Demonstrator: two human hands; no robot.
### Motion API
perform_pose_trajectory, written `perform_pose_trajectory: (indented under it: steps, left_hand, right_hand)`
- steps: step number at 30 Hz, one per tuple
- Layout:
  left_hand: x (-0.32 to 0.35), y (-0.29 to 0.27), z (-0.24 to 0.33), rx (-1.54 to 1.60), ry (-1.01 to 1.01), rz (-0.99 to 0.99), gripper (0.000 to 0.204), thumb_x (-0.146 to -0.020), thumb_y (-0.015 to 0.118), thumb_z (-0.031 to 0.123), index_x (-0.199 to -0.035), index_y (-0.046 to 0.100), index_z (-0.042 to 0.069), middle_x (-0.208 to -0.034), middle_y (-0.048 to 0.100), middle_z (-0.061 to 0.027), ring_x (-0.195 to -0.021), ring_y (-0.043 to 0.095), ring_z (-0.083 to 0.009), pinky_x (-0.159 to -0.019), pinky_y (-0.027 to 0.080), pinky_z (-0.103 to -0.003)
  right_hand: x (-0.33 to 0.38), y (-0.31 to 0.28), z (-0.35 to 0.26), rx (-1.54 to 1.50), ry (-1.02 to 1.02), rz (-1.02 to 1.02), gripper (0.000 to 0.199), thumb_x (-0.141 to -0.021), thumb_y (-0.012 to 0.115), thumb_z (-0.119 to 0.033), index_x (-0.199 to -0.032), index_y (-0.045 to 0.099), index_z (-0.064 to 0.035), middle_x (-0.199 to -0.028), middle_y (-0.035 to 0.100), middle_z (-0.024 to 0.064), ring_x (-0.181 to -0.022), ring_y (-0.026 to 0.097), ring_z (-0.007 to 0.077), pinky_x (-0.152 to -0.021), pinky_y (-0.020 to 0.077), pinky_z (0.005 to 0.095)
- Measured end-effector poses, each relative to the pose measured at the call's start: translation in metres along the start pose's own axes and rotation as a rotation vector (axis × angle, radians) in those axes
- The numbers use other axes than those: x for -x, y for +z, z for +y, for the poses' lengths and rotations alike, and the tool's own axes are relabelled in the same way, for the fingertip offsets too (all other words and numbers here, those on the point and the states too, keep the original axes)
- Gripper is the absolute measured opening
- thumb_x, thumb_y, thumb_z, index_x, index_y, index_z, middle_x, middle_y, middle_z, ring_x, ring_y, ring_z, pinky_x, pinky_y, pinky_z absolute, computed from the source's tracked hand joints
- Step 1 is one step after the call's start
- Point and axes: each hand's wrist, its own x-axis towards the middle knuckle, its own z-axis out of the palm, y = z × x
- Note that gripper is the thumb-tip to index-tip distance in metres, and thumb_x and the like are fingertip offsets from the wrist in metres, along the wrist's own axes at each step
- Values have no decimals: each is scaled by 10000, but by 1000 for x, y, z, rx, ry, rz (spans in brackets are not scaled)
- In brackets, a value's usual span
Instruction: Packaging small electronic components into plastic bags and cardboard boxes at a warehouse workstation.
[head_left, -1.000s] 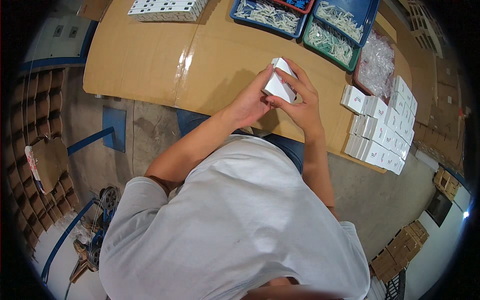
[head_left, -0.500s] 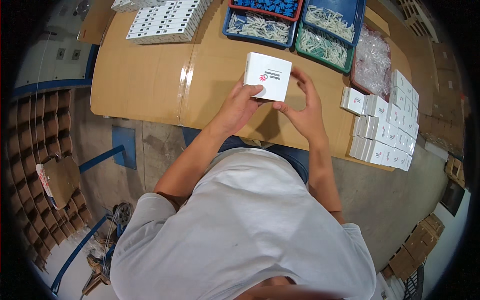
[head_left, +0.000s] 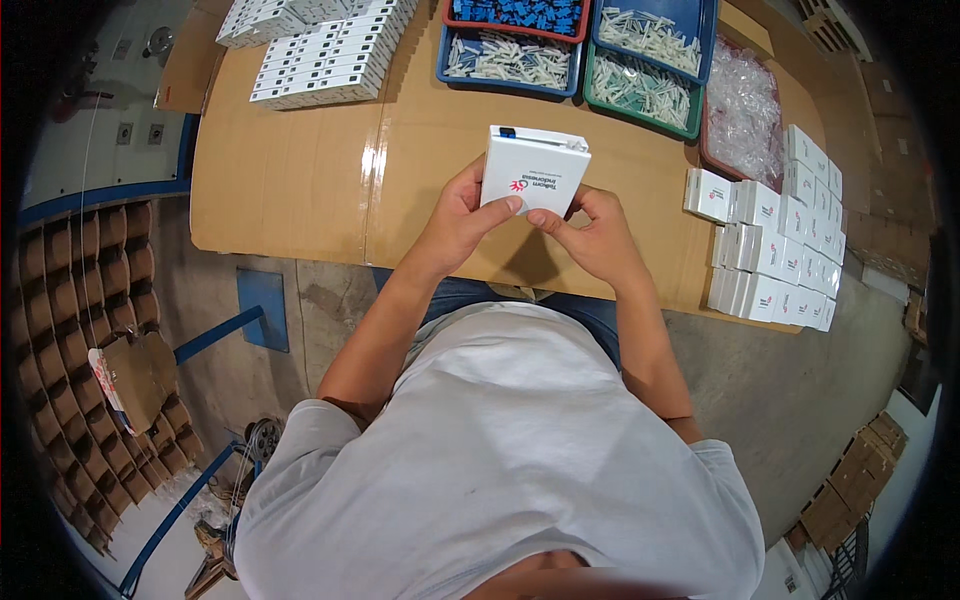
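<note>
Between my two hands, above the near part of the cardboard-covered table, is a small white box (head_left: 535, 172) with a red mark and dark print on its face. Its far end shows an opening with a dark blue piece at one corner. My left hand (head_left: 465, 222) grips the box's left side, thumb lying on the face. At the lower right corner my right hand (head_left: 592, 238) holds it too, thumb on the near edge and fingers behind. The fingers under the box are mostly hidden.
Stacked white boxes (head_left: 775, 250) stand at the table's right edge, more boxes (head_left: 325, 60) at the back left. Blue trays (head_left: 505, 85), a green tray (head_left: 640, 125) and a red tray (head_left: 715, 165) hold white pieces and clear plastic. Another red tray (head_left: 515, 36) holds blue pieces.
My right hand has closed onto the box's lower right corner from a spread pose beside it. The box has tilted, bringing its far end into sight.
</note>
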Motion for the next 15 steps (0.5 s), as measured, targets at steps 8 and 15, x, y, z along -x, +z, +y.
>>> perform_pose_trajectory:
  steps: [8,15]
  left_hand:
    - [2,-3,15,-138,-56,-48,325,-870,833,111,-1162,715,31,-1087,754,-69,-981,695,-129,-896,558,-293]
    - [5,-5,20,-185,-72,-96,345,-859,844,115,-1169,719,27,-1099,752,-68,-998,693,-128,-900,554,-286]
  right_hand:
    - [8,-2,-3,350,-232,59,428,-853,800,-415,-981,749,-10,-758,704,157,-613,662,292,-580,511,371]
    - [9,4,0,390,-415,155,414,-827,814,-425,-907,732,-27,-676,654,115,-589,637,292,-572,498,382]
